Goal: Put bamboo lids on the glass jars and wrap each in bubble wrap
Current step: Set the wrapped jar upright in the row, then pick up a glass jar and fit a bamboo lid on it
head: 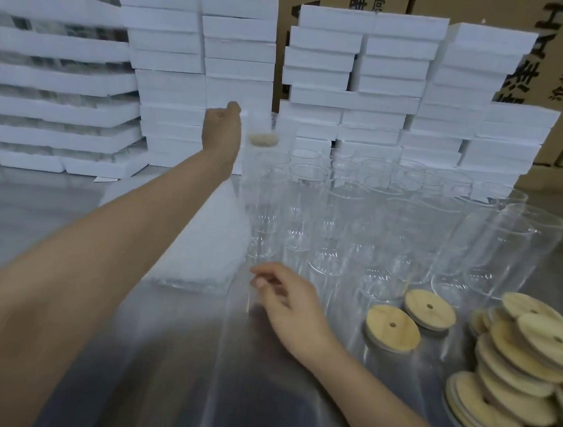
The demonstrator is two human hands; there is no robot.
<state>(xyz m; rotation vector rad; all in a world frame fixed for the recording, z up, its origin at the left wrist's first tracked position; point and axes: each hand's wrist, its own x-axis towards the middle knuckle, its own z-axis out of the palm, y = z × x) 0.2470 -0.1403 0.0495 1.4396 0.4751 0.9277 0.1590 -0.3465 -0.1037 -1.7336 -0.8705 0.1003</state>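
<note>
At the left of the frame, stacks of white foam boxes wall off the far edge of a steel table as a packer's left arm stretches diagonally from the lower left corner to the upper middle. The left hand is raised in front of the boxes with the knuckles curled and the thumb up. A blurred wrapped jar, its pale lid showing through the wrap, sits just beside that hand at the upper centre (blur makes it impossible to tell whether the fingers grip it or have let go). This looks like the close of one cycle, with a finished jar going to the back of the table. Below it, a pile of bubble wrap lies at centre frame. The right hand hovers low just right of the pile's near corner, palm down, fingers loosely bent with nothing visible between them. The next move probably calls for that hand to take an open jar from the glass jars crowding the middle right. It would then need one of the bamboo lids heaped at the lower right, and a fresh sheet from the pile.
</note>
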